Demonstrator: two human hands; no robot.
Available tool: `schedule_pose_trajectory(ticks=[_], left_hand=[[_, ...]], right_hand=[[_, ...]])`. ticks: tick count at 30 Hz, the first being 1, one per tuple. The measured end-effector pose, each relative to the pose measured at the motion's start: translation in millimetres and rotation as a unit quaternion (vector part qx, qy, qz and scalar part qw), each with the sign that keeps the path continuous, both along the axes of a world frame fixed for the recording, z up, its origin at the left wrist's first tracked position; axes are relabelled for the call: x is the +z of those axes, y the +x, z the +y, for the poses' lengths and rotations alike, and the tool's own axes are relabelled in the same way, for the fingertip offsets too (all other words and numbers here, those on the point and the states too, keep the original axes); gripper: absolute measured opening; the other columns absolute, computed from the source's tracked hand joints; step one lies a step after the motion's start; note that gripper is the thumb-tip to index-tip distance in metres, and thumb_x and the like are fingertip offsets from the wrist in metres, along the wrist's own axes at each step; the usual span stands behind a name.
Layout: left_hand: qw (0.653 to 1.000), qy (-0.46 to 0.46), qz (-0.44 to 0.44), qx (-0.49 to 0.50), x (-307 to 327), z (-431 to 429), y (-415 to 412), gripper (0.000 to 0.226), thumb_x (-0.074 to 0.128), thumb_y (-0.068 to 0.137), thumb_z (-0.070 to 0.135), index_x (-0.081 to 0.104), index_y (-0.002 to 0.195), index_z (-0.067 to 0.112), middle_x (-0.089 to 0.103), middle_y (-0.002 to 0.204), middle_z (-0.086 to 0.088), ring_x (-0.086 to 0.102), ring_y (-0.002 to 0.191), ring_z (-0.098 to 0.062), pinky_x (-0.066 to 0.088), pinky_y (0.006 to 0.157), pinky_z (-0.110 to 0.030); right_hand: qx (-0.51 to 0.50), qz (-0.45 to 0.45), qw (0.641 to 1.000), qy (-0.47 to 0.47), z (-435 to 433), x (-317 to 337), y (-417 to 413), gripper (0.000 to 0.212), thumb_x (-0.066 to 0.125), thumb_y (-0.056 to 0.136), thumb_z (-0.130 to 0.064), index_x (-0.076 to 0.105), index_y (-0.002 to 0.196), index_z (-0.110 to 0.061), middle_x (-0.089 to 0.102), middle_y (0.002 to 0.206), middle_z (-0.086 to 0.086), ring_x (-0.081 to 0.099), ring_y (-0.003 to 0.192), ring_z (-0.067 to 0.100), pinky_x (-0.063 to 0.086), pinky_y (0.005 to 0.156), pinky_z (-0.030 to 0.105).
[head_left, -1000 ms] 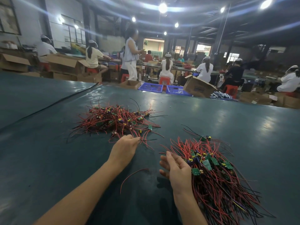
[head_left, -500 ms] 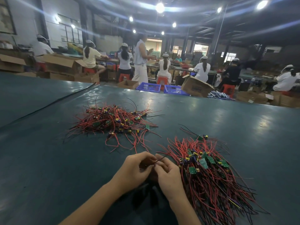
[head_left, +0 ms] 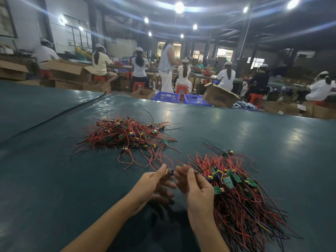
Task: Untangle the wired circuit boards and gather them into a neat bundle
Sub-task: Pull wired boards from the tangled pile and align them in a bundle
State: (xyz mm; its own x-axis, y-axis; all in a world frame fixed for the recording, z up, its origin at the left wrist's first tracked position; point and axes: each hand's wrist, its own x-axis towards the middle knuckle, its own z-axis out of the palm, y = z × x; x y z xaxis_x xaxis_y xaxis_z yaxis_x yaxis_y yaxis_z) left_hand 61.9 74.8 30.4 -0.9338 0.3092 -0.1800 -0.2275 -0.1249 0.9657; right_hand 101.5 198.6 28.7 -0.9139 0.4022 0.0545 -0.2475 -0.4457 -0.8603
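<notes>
A tangled heap of small circuit boards with red and black wires (head_left: pixel 127 135) lies ahead on the dark green table. To its right a combed bundle of boards (head_left: pixel 240 193) lies with its wires fanned toward me. My left hand (head_left: pixel 152 186) pinches one small board with a yellow and blue part (head_left: pixel 169 171) just above the table. My right hand (head_left: pixel 196 188) is beside it, thumb and fingers pinching that board's thin black wire (head_left: pixel 203 170), which runs off toward the bundle.
The green table (head_left: pixel 54 179) stretches wide to the left and far right. A black cable (head_left: pixel 60 115) crosses its far left. Beyond the far edge stand blue crates (head_left: pixel 166 96), cardboard boxes (head_left: pixel 219 95) and several seated workers.
My left hand drew one board out of the tangled heap and brought it near me. My right hand joined it, and both hands have now parted slightly, stretching its wire.
</notes>
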Motion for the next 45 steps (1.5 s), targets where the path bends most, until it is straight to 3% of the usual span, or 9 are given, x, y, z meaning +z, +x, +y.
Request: schedule_pose_trajectory(ticks=[5, 11, 16, 20, 27, 30, 34, 41, 45], left_hand=[[0.985, 0.159, -0.032, 0.065, -0.3, 5.1, 0.9, 0.026, 0.067, 0.074, 0.029, 0.066, 0.088, 0.006, 0.073, 0.082, -0.011, 0.068, 0.059, -0.017, 0.053, 0.048, -0.024], [0.987, 0.136, 0.022, 0.078, -0.4, 2.7, 3.4, 0.033, 0.076, 0.066, 0.028, 0.065, 0.09, 0.007, 0.071, 0.073, -0.009, 0.064, 0.055, -0.014, 0.052, 0.05, -0.022], [0.994, 0.084, 0.073, 0.011, -2.2, 0.9, 6.8, 0.031, 0.083, 0.058, 0.038, 0.074, 0.077, 0.015, 0.066, 0.066, -0.006, 0.059, 0.054, -0.014, 0.049, 0.052, -0.023], [0.993, 0.087, 0.075, 0.018, -2.8, 1.0, 7.7, 0.029, 0.085, 0.056, 0.036, 0.07, 0.073, 0.018, 0.066, 0.065, -0.007, 0.06, 0.052, -0.014, 0.05, 0.052, -0.024], [0.985, 0.129, 0.1, 0.048, -0.9, 1.7, 7.2, 0.041, 0.081, 0.06, 0.024, 0.048, 0.079, 0.011, 0.067, 0.068, -0.014, 0.063, 0.053, -0.02, 0.052, 0.048, -0.023], [0.986, 0.134, 0.098, 0.032, -1.5, 3.7, 7.6, 0.04, 0.081, 0.06, 0.023, 0.052, 0.082, 0.009, 0.065, 0.064, -0.011, 0.062, 0.05, -0.019, 0.052, 0.048, -0.024], [0.992, 0.08, 0.102, 0.009, -2.2, 5.5, 9.1, 0.038, 0.081, 0.063, 0.038, 0.073, 0.083, 0.007, 0.068, 0.068, -0.011, 0.064, 0.054, -0.017, 0.053, 0.051, -0.024], [0.978, -0.021, 0.209, 0.004, -2.3, 8.5, 14.3, 0.025, 0.074, 0.074, 0.041, 0.076, 0.078, 0.016, 0.072, 0.069, -0.007, 0.069, 0.064, -0.018, 0.054, 0.059, -0.023], [0.955, -0.072, 0.284, 0.033, -2.6, 8.2, 15.3, 0.019, 0.072, 0.081, 0.033, 0.073, 0.075, 0.015, 0.071, 0.067, -0.005, 0.068, 0.062, -0.016, 0.053, 0.057, -0.024]], right_hand=[[0.01, -0.005, 0.997, -0.073, 3.3, 5.0, 2.1, 0.021, 0.05, 0.099, -0.013, 0.068, 0.098, -0.002, 0.075, 0.089, 0.016, 0.074, 0.074, 0.022, 0.056, 0.056, 0.022], [-0.014, -0.041, 0.997, 0.063, 0.9, 2.1, 4.7, 0.018, 0.063, 0.092, -0.018, 0.076, 0.08, -0.015, 0.074, 0.075, 0.002, 0.067, 0.061, 0.009, 0.053, 0.054, 0.018], [0.066, -0.055, 0.991, 0.107, -5.6, 3.4, 9.3, 0.018, 0.066, 0.088, -0.019, 0.079, 0.075, -0.018, 0.076, 0.08, 0.007, 0.072, 0.077, 0.018, 0.059, 0.073, 0.031], [0.04, -0.085, 0.995, 0.022, -0.3, 5.8, 9.0, 0.017, 0.074, 0.07, -0.028, 0.069, 0.07, -0.012, 0.054, 0.048, 0.002, 0.043, 0.036, 0.009, 0.036, 0.037, 0.018], [0.027, -0.109, 0.991, -0.066, 5.2, 11.8, 11.5, 0.015, 0.071, 0.084, -0.021, 0.062, 0.077, -0.012, 0.068, 0.063, 0.004, 0.049, 0.037, 0.007, 0.035, 0.033, 0.017], [0.043, -0.104, 0.991, -0.078, 5.4, 10.9, 11.7, 0.019, 0.073, 0.082, -0.019, 0.066, 0.065, -0.013, 0.068, 0.061, 0.007, 0.056, 0.04, 0.011, 0.044, 0.036, 0.021], [0.075, -0.094, 0.992, -0.048, 2.1, 8.5, 12.6, 0.016, 0.075, 0.077, -0.02, 0.072, 0.062, -0.015, 0.072, 0.076, 0.018, 0.069, 0.063, 0.029, 0.058, 0.065, 0.041], [0.006, -0.106, 0.99, 0.095, -0.2, 5.7, 14.0, 0.023, 0.071, 0.086, -0.026, 0.077, 0.065, -0.017, 0.07, 0.063, 0.004, 0.062, 0.057, 0.018, 0.05, 0.05, 0.028], [0.006, -0.109, 0.985, 0.134, -4.0, 7.8, 15.7, 0.032, 0.063, 0.093, -0.018, 0.079, 0.066, -0.024, 0.075, 0.072, 0.004, 0.071, 0.082, 0.025, 0.057, 0.08, 0.042]])
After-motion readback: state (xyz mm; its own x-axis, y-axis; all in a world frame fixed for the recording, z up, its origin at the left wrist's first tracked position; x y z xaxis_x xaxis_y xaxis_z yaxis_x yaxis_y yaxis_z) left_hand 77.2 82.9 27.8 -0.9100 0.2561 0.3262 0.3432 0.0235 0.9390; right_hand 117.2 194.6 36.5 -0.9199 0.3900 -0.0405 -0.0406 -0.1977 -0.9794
